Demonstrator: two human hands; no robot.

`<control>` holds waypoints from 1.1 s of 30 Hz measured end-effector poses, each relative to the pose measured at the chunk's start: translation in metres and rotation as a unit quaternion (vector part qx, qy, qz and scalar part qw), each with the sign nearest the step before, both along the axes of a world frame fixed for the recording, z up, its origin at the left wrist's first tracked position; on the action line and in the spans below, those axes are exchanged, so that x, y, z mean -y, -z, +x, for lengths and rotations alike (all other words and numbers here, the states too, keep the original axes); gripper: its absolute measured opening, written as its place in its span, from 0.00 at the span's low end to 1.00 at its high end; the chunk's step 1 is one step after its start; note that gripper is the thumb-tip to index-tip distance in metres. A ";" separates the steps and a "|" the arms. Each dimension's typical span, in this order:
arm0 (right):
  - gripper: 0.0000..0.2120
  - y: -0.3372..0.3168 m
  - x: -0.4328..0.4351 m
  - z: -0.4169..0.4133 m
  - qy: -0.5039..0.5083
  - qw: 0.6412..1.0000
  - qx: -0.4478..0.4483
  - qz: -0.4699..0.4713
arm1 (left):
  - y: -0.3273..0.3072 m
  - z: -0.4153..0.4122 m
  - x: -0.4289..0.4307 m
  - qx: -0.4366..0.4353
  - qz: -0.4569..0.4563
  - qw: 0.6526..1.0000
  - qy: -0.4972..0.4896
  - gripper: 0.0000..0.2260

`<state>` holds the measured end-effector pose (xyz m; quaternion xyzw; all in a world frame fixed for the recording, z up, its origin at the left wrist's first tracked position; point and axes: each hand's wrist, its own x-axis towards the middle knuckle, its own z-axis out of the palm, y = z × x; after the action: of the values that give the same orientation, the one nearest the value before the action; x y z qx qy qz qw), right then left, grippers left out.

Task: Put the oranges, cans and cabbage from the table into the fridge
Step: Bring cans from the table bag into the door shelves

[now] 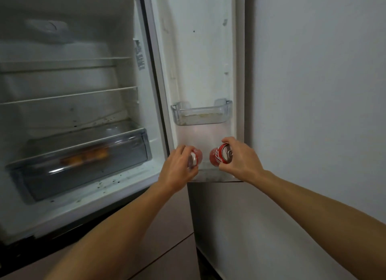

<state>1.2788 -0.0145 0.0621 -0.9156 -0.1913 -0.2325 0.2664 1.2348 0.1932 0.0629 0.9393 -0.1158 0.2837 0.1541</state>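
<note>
The fridge stands open, its door [200, 50] swung to the right. My left hand [177, 169] grips a red can [197, 155] and my right hand [240, 160] grips a second red can [218, 157]. Both cans are tilted, tops toward me, at the bottom of the door's inner side, just above its lowest shelf [211, 174]. Several oranges [84, 157] show as a blurred orange patch through the clear drawer [83, 165] at the bottom of the fridge body. No cabbage is in view.
A clear door bin [201, 112] hangs above the cans with nothing in it. Wire-edged glass shelves [69, 95] cross the fridge body. A plain wall [313, 91] lies right of the door. A lower fridge door [167, 227] sits under my arms.
</note>
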 end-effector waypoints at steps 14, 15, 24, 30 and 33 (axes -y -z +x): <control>0.33 0.031 -0.017 0.019 -0.014 1.000 -0.007 -0.010 | 0.040 0.054 -0.031 -0.001 -0.047 0.994 0.101 0.22; 0.32 0.031 -0.019 0.020 -0.019 1.000 -0.014 -0.006 | 0.042 0.055 -0.033 -0.001 -0.047 0.993 0.110 0.22; 0.29 0.037 -0.026 0.021 0.014 0.999 -0.024 -0.032 | 0.049 0.065 -0.036 0.010 -0.032 0.985 0.168 0.24; 0.38 0.033 -0.029 0.012 0.058 0.991 0.000 -0.123 | 0.047 0.048 -0.036 0.013 -0.023 0.991 0.131 0.22; 0.31 0.030 -0.035 0.001 0.054 0.985 0.112 -0.116 | 0.054 0.028 -0.045 0.035 -0.023 0.996 0.077 0.18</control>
<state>1.2803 0.0207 0.0325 -0.9175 -0.1957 -0.3239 0.1221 1.2624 0.2381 0.0089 0.9135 -0.1865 0.3060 0.1925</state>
